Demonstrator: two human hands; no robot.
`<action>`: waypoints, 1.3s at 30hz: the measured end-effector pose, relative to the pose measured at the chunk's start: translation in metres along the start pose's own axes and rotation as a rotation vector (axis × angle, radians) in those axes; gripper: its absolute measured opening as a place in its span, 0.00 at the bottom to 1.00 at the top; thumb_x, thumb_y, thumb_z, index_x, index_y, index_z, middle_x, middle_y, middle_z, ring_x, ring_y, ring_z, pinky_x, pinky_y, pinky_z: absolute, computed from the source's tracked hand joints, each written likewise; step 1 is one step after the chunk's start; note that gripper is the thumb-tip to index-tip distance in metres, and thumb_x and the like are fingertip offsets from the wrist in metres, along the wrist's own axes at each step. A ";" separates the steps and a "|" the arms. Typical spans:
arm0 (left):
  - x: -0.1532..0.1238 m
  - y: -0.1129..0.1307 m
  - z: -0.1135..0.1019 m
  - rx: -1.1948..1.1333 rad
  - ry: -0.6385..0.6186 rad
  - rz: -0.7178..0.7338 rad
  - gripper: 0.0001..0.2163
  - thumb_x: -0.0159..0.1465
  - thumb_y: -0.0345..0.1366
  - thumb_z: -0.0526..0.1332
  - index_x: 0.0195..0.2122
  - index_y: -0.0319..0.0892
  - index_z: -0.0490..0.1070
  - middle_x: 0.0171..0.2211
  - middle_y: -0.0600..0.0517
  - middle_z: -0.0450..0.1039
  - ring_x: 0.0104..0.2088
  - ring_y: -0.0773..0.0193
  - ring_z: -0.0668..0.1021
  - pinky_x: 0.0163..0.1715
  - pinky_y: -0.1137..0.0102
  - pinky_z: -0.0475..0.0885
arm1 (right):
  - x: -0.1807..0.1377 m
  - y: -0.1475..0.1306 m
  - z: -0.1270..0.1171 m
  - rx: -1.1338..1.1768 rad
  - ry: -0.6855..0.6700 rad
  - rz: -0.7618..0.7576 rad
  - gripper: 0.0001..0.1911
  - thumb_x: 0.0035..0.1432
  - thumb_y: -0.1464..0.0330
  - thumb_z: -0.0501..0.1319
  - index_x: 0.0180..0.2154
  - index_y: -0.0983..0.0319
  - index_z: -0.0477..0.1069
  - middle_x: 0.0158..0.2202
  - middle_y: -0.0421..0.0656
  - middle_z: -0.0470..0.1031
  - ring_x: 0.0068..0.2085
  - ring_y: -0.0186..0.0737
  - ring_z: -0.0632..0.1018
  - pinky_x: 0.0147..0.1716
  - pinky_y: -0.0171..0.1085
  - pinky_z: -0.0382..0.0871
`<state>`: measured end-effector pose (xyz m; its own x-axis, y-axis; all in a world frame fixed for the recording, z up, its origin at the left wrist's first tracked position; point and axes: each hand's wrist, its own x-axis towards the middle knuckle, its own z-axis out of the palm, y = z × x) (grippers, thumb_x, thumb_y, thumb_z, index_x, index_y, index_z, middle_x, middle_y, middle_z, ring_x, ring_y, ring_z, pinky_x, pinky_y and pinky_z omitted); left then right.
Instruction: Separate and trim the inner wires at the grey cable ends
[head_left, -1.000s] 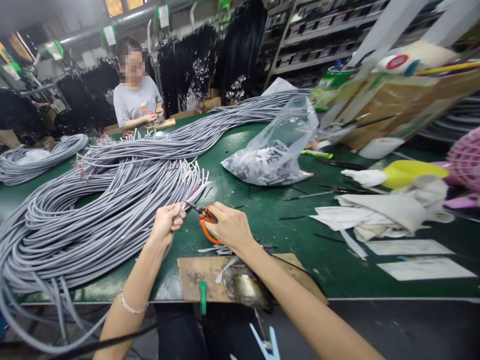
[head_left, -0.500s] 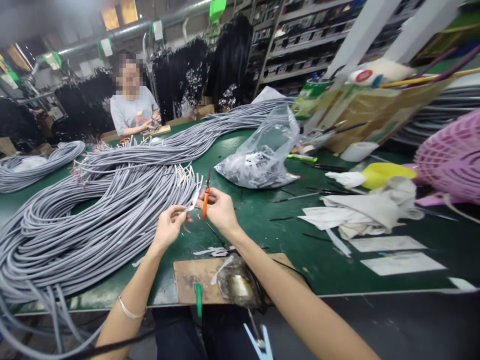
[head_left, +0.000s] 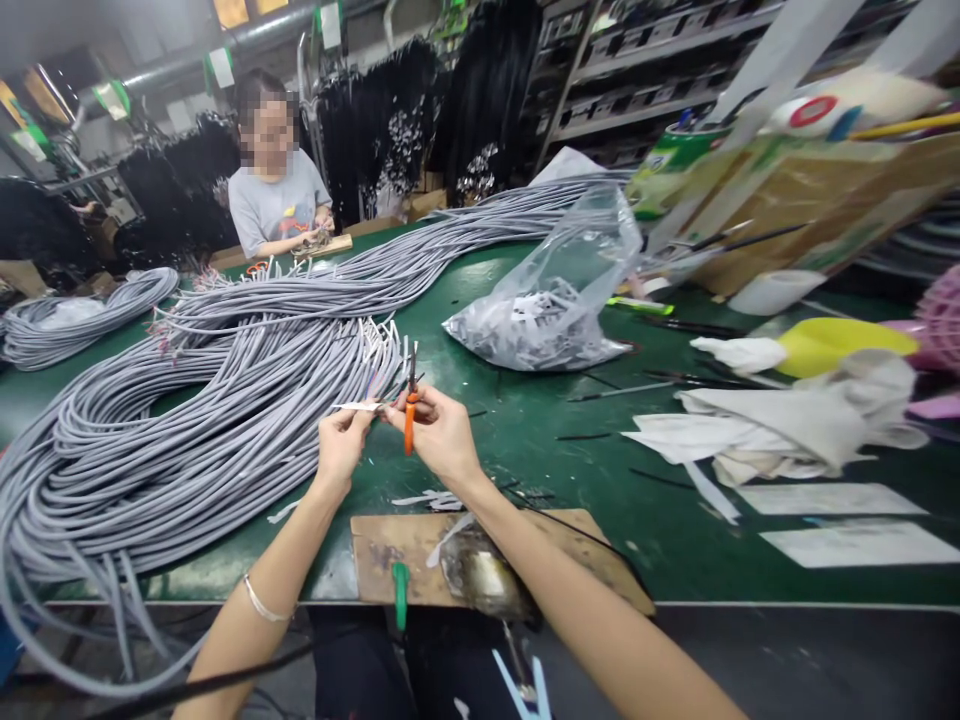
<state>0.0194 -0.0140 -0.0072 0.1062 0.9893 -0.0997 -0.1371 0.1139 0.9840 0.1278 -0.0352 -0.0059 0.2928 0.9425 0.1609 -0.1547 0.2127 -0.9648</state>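
My left hand (head_left: 343,448) is closed, its thumb and fingers pinching a narrow white strip (head_left: 358,406) near the end of a cable. Close beside it on the right, my right hand (head_left: 442,432) grips small orange-handled snips (head_left: 410,420), their narrow dark blades pointing up and away from me. The right fingertips meet the end of the strip and thin wires there; exactly what they pinch is too small to tell. Just beyond both hands lie the stripped white ends (head_left: 379,340) of a large bundle of grey cables (head_left: 247,420).
A clear plastic bag (head_left: 536,325) of white pieces stands past my hands. Before me lies a stained wooden board (head_left: 390,545) with a green hook-like piece (head_left: 400,592). White cloths (head_left: 780,425) and a yellow object (head_left: 847,345) lie right. Another person (head_left: 277,205) works across the green table (head_left: 525,430).
The white strip has turned from slanting upward to lying nearly flat, pointing left over my left fingers. The hands remain close together. The view has shifted, moving the right-side things further right.
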 end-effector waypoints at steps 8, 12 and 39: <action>-0.005 0.003 0.003 -0.048 -0.051 0.017 0.21 0.42 0.48 0.68 0.29 0.33 0.75 0.11 0.64 0.47 0.12 0.81 0.50 0.12 0.78 0.41 | 0.000 -0.002 -0.001 0.084 0.060 0.019 0.18 0.29 0.62 0.70 0.18 0.62 0.62 0.17 0.34 0.65 0.20 0.28 0.66 0.23 0.30 0.61; -0.004 0.003 0.002 -0.153 -0.056 0.012 0.20 0.43 0.47 0.68 0.28 0.34 0.74 0.13 0.61 0.57 0.11 0.82 0.53 0.11 0.79 0.42 | 0.002 0.001 -0.002 0.116 0.090 0.072 0.19 0.26 0.63 0.71 0.17 0.63 0.63 0.16 0.33 0.65 0.20 0.27 0.66 0.22 0.30 0.61; 0.000 0.009 -0.008 -0.203 -0.174 -0.047 0.22 0.43 0.50 0.68 0.25 0.39 0.60 0.17 0.60 0.61 0.11 0.81 0.56 0.11 0.81 0.42 | 0.003 -0.002 -0.004 0.130 0.095 0.108 0.20 0.24 0.64 0.72 0.17 0.63 0.63 0.16 0.33 0.64 0.20 0.27 0.65 0.22 0.29 0.60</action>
<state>0.0107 -0.0126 0.0007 0.2820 0.9541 -0.1005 -0.3210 0.1926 0.9273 0.1326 -0.0334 -0.0041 0.3548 0.9344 0.0318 -0.3085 0.1491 -0.9395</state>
